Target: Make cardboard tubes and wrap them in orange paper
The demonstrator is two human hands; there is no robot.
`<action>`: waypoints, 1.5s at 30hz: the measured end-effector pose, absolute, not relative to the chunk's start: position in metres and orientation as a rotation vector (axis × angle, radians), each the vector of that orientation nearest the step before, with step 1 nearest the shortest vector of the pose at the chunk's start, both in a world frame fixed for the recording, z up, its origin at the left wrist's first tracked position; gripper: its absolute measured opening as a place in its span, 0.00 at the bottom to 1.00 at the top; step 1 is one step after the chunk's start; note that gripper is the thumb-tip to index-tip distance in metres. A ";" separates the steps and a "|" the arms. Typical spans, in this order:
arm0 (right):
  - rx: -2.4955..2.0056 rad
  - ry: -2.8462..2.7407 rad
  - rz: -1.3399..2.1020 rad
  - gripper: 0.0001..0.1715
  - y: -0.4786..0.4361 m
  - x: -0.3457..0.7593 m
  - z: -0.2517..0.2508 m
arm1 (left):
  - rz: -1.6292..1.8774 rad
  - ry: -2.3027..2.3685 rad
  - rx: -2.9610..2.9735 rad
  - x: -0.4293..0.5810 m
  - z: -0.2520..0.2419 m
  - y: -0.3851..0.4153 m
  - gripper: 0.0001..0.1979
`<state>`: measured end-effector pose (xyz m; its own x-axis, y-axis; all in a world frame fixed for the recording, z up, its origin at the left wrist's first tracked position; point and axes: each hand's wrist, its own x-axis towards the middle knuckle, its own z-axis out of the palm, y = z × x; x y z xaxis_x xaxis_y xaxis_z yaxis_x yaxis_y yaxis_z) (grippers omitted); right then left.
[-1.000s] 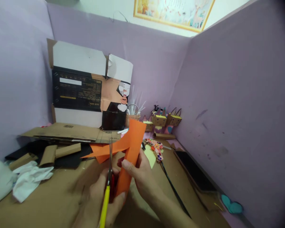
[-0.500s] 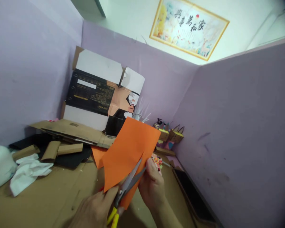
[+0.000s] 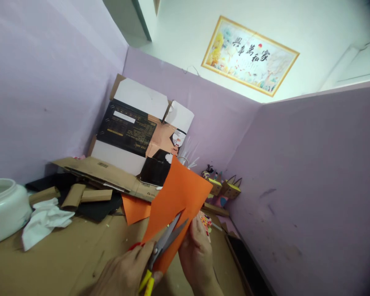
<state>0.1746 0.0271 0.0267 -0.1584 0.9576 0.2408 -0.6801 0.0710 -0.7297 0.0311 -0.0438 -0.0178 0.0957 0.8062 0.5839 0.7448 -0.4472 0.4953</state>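
My left hand (image 3: 128,273) grips yellow-handled scissors (image 3: 162,248); their blades stand apart across the lower edge of an orange paper sheet (image 3: 175,201). My right hand (image 3: 197,253) pinches that sheet from the right side and holds it upright above the cardboard-covered table (image 3: 64,255). A second orange paper piece (image 3: 135,209) lies flat on the table behind the held sheet.
A printed cardboard box (image 3: 135,127) leans on the back purple wall (image 3: 216,119), with flat cardboard (image 3: 101,172) in front. Cardboard tubes (image 3: 80,195), crumpled white tissue (image 3: 43,220) and a white jar (image 3: 3,207) sit left. Small paper figures (image 3: 225,185) stand at the right corner.
The orange sheet has been turned from edge-on to facing me, and the scissors have swung from upright to slanting across it with blades apart. My view has tilted upward.
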 end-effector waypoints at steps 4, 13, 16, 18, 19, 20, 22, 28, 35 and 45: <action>-0.415 -0.885 1.562 0.15 0.023 0.168 0.023 | 1.346 1.692 2.309 0.032 -0.028 -0.037 0.17; -0.445 -0.879 1.663 0.19 0.012 0.160 0.019 | 1.243 1.750 2.380 0.026 -0.018 -0.039 0.18; -0.459 -0.884 1.648 0.19 0.011 0.159 0.018 | 1.236 1.759 2.409 0.023 -0.013 -0.040 0.18; -0.466 -0.877 1.640 0.19 0.011 0.158 0.017 | 1.226 1.785 2.457 0.023 -0.012 -0.040 0.19; -0.468 -0.869 1.638 0.19 0.011 0.158 0.017 | 1.227 1.805 2.491 0.023 -0.011 -0.040 0.19; -0.464 -0.862 1.635 0.19 0.011 0.157 0.016 | 1.231 1.827 2.530 0.024 -0.010 -0.040 0.18; -0.455 -0.850 1.633 0.20 0.012 0.157 0.015 | 1.237 1.875 2.594 0.027 -0.008 -0.041 0.16; -0.416 -0.811 1.621 0.21 0.012 0.156 0.011 | 1.280 1.990 2.663 0.031 -0.004 -0.042 0.18; -0.406 -0.800 1.627 0.15 0.013 0.158 0.013 | 1.255 1.885 2.606 0.031 -0.007 -0.041 0.16; -0.428 -0.780 1.618 0.17 0.013 0.157 0.013 | 1.242 1.751 2.564 0.028 -0.004 -0.042 0.12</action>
